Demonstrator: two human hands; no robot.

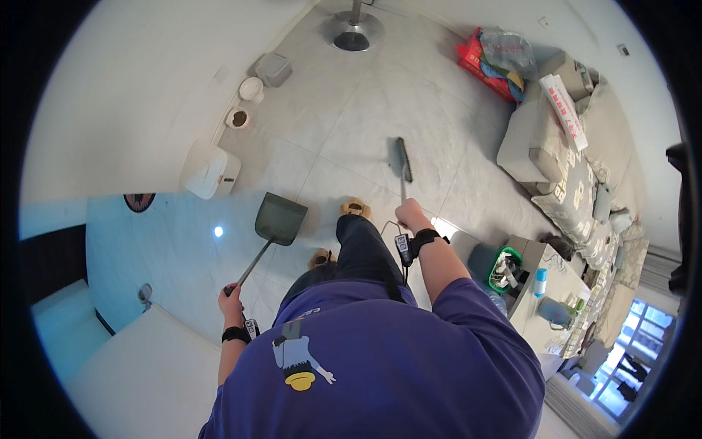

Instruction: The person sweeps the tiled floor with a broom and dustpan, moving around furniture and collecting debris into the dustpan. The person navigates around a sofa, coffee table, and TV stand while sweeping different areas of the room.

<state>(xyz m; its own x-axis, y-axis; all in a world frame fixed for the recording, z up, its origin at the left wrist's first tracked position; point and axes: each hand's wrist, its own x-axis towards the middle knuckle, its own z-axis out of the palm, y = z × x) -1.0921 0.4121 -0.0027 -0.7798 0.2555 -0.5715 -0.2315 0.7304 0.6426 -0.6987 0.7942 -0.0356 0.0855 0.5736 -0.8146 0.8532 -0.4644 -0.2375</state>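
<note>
My left hand is closed around the handle end of a long-handled dustpan. Its dark grey-green pan is at or just above the tiled floor, left of my feet; contact with the floor cannot be told. In my right hand is the handle of a broom, its narrow bristled head farther out, over the tiles in front of me. Small dark specks lie on the floor beside the broom head. A strap with a small device sits on each wrist.
Along the left wall stand a white lidded bin, a bowl of brown pellets, a white bowl and a grey container. A round metal base is ahead. Right are a sofa, red bag, green-rimmed bin and table.
</note>
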